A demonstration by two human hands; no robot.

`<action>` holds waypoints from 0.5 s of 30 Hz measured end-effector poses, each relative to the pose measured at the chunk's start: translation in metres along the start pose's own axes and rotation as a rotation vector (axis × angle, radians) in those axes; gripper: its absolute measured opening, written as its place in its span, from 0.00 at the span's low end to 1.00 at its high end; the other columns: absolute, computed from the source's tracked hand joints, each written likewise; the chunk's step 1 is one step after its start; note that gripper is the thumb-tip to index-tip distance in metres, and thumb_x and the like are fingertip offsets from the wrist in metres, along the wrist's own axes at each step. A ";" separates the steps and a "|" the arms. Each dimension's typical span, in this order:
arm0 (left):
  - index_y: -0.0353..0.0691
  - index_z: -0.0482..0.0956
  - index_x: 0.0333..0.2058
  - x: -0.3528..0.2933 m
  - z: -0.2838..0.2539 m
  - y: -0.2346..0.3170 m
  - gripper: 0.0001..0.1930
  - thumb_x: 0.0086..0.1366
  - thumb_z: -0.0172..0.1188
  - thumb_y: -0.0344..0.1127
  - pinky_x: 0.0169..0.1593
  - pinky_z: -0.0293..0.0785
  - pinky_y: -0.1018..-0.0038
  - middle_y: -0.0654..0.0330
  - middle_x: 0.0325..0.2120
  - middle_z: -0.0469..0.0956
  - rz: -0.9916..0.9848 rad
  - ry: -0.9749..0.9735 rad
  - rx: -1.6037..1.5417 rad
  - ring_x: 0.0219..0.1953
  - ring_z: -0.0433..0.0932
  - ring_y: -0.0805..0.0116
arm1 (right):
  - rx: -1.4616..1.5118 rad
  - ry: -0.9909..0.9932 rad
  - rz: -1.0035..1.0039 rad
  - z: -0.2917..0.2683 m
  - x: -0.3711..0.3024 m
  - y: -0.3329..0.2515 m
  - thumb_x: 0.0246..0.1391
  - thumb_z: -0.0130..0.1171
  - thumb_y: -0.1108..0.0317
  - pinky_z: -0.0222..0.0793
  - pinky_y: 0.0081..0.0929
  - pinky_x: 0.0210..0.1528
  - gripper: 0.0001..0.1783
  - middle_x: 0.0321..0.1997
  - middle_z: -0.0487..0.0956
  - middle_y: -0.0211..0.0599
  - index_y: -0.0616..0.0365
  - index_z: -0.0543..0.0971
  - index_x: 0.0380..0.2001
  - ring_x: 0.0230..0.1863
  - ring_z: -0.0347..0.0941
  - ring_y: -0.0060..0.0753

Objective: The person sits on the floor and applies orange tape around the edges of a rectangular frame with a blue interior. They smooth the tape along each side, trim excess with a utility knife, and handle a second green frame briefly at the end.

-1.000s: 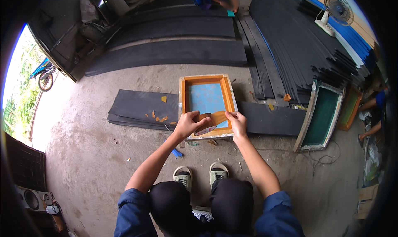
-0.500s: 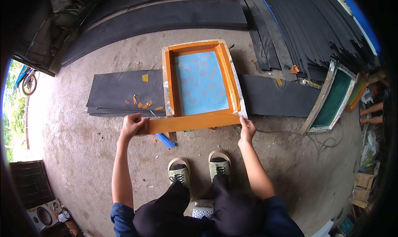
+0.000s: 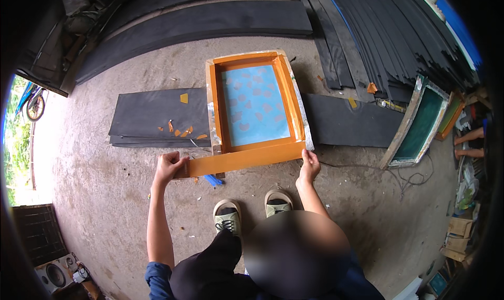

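Observation:
A wide strip of orange-brown tape (image 3: pixel 241 161) is stretched between my hands along the near edge of a screen-printing frame (image 3: pixel 210 105). My left hand (image 3: pixel 169 167) is closed on the strip's left end, out past the frame's near left corner. At the other end, my right hand (image 3: pixel 309 166) pinches the tape by the near right corner. The strip slants, lower at the left. Orange tape lines the frame's inner sides, around a light blue mesh (image 3: pixel 255 103) with greyish patches. Whether the strip touches the frame's near edge, I cannot tell.
Dark flat boards (image 3: pixel 157 113) lie under the frame, with orange tape scraps (image 3: pixel 184 132) on them. A green-meshed frame (image 3: pixel 420 124) leans at the right. Long black strips (image 3: pixel 388 37) are stacked behind. Blue pieces (image 3: pixel 213 180) lie near my shoes (image 3: pixel 227 216). Another person's limbs (image 3: pixel 470 142) show far right.
The tape has tilted, its left end now lower. My left hand has shifted slightly down and right, and my right hand has moved a little down.

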State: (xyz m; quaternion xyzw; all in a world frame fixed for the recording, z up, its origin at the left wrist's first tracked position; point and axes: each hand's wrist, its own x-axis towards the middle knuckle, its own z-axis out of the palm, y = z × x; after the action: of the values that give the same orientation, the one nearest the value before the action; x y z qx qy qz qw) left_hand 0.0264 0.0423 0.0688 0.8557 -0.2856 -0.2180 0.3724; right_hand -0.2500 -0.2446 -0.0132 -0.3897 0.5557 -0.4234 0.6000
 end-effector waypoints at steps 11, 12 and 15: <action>0.36 0.58 0.13 0.006 0.001 -0.011 0.27 0.55 0.67 0.44 0.19 0.51 0.74 0.66 0.10 0.53 0.008 0.010 -0.039 0.18 0.52 0.80 | -0.260 0.090 0.004 0.016 0.014 0.011 0.51 0.64 0.67 0.70 0.24 0.43 0.11 0.35 0.82 0.39 0.65 0.80 0.34 0.37 0.77 0.27; 0.36 0.58 0.13 0.007 0.002 -0.010 0.27 0.55 0.67 0.44 0.19 0.51 0.74 0.66 0.10 0.53 0.005 0.011 -0.048 0.17 0.52 0.80 | -0.284 0.103 -0.004 0.015 0.016 0.012 0.50 0.64 0.67 0.71 0.24 0.43 0.12 0.35 0.82 0.39 0.65 0.80 0.34 0.37 0.78 0.28; 0.36 0.58 0.13 0.009 0.002 -0.008 0.28 0.54 0.67 0.45 0.19 0.51 0.74 0.66 0.09 0.53 -0.004 0.013 -0.034 0.17 0.52 0.80 | -0.300 0.104 -0.025 0.016 0.019 0.016 0.50 0.64 0.66 0.72 0.27 0.42 0.12 0.35 0.82 0.41 0.66 0.80 0.33 0.37 0.79 0.30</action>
State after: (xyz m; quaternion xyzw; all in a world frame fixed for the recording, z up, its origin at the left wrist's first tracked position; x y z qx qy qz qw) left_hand 0.0340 0.0394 0.0601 0.8511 -0.2779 -0.2180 0.3884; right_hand -0.2326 -0.2574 -0.0332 -0.4593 0.6381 -0.3625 0.5005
